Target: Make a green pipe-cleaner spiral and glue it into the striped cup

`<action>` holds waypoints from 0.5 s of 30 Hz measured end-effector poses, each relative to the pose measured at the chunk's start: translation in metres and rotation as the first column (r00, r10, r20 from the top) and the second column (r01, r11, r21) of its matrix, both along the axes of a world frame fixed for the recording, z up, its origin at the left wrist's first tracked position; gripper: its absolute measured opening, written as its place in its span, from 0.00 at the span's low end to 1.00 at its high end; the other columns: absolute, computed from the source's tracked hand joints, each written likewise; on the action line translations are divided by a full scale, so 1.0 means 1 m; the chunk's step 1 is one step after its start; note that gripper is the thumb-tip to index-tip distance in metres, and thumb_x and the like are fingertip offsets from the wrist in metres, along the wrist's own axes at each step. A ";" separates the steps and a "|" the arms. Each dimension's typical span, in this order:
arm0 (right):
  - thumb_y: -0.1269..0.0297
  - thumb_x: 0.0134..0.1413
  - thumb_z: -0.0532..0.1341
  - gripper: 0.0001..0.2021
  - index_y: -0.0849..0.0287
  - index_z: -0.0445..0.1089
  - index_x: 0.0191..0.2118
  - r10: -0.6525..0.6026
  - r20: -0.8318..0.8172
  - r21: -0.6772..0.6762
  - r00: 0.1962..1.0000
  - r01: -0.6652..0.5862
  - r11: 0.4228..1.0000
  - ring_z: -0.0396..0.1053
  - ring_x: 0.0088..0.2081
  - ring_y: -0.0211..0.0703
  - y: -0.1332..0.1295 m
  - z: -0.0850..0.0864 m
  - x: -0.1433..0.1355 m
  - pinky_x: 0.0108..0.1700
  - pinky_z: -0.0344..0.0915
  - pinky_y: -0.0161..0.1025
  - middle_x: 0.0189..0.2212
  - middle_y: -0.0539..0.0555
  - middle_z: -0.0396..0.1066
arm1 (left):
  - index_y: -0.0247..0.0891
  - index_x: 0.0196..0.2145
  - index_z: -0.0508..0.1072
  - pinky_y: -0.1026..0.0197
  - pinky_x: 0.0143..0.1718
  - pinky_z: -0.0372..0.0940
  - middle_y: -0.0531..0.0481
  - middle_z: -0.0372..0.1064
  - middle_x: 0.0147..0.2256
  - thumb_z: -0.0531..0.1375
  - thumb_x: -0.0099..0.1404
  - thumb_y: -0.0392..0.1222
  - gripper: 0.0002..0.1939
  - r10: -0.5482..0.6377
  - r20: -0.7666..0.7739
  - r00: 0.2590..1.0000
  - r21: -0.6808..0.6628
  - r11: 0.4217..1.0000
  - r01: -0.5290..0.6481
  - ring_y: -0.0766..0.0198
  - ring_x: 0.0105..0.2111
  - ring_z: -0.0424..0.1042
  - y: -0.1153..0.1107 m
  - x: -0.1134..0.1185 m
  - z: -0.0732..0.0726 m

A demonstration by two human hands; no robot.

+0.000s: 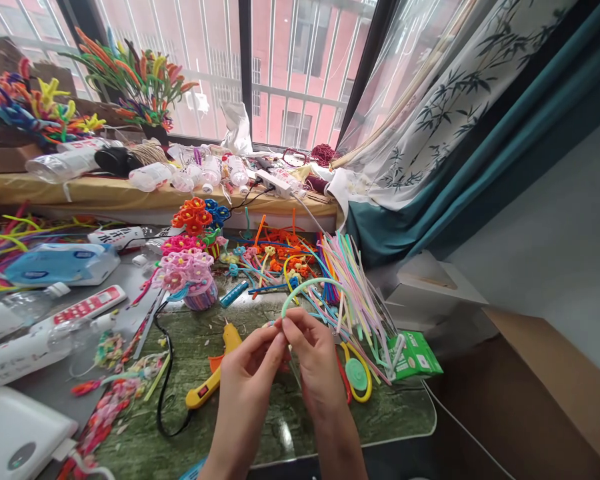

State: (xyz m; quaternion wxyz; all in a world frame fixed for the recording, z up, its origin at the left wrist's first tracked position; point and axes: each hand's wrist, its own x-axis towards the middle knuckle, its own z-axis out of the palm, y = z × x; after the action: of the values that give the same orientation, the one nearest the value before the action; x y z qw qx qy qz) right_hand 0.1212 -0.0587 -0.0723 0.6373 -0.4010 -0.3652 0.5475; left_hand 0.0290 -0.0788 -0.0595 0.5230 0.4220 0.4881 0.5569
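Observation:
A pale green pipe cleaner (pixel 313 281) arches up from between my hands and bends over to the right. My left hand (pixel 257 360) pinches it with thumb and forefinger. Just beside it, my right hand (pixel 310 347) is closed on the same pipe cleaner, the fingertips of both hands meeting. What lies inside the fingers is partly hidden. Left of my hands a yellow glue gun (pixel 205 390) lies on the green tabletop (pixel 145 427). To the right, partly behind my right hand, are scissors (pixel 366 393) with yellow and red handles and a round mint-green coil (pixel 356 375).
A bundle of pastel pipe cleaners (pixel 353 287) lies at the right by a green box (pixel 415 355). Pipe-cleaner flowers stand in a striped pot (pixel 201 293) behind the glue gun, whose black cord (pixel 161 393) loops left. Bottles, a wipes pack (pixel 63 263) and a white device (pixel 23 433) crowd the left.

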 end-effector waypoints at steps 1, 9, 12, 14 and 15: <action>0.57 0.53 0.67 0.09 0.57 0.73 0.32 -0.022 0.015 0.002 1.000 0.022 1.000 0.69 0.28 0.35 0.000 -0.003 0.003 0.34 0.68 0.32 0.26 0.48 0.72 | 0.37 0.35 0.81 0.64 0.30 0.71 0.50 0.76 0.29 0.67 0.56 0.49 0.13 -0.020 -0.053 0.998 0.017 1.000 0.021 0.61 0.29 0.75 -0.001 -0.003 -0.003; 0.49 0.58 0.60 0.15 0.57 0.69 0.38 -0.173 0.405 -0.010 0.898 0.194 0.981 0.58 0.21 0.34 -0.007 -0.042 0.051 0.21 0.55 0.31 0.21 0.45 0.63 | 0.39 0.40 0.79 0.55 0.36 0.71 0.45 0.78 0.40 0.54 0.67 0.48 0.16 0.304 -0.814 0.496 0.313 0.947 -0.067 0.54 0.35 0.77 -0.006 -0.073 -0.057; 0.50 0.58 0.60 0.15 0.58 0.72 0.37 -0.191 0.486 -0.013 0.853 0.225 0.974 0.65 0.26 0.39 -0.013 -0.052 0.055 0.25 0.60 0.32 0.22 0.48 0.66 | 0.37 0.42 0.78 0.52 0.41 0.69 0.44 0.78 0.41 0.51 0.69 0.47 0.18 0.335 -0.903 0.271 0.361 0.931 0.052 0.51 0.39 0.77 -0.008 -0.092 -0.075; 0.51 0.58 0.61 0.15 0.59 0.72 0.36 -0.202 0.532 -0.014 0.822 0.247 0.969 0.69 0.29 0.42 -0.019 -0.056 0.056 0.29 0.63 0.34 0.24 0.51 0.70 | 0.38 0.41 0.78 0.55 0.38 0.67 0.46 0.79 0.38 0.50 0.71 0.45 0.17 0.347 -0.914 0.212 0.377 0.917 0.127 0.54 0.36 0.77 -0.010 -0.097 -0.082; 0.51 0.58 0.61 0.14 0.59 0.73 0.35 -0.209 0.549 -0.016 0.810 0.260 0.965 0.70 0.31 0.44 -0.022 -0.057 0.057 0.31 0.65 0.34 0.27 0.52 0.72 | 0.39 0.40 0.78 0.56 0.36 0.66 0.48 0.79 0.37 0.50 0.71 0.44 0.17 0.357 -0.914 0.194 0.388 0.909 0.151 0.55 0.33 0.77 -0.012 -0.098 -0.085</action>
State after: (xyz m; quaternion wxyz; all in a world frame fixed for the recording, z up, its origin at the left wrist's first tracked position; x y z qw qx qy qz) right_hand 0.1785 -0.0810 -0.1296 0.5517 -0.6097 -0.4530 0.3446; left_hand -0.0688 -0.0911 -0.1441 -0.0416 0.7379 0.6111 0.2834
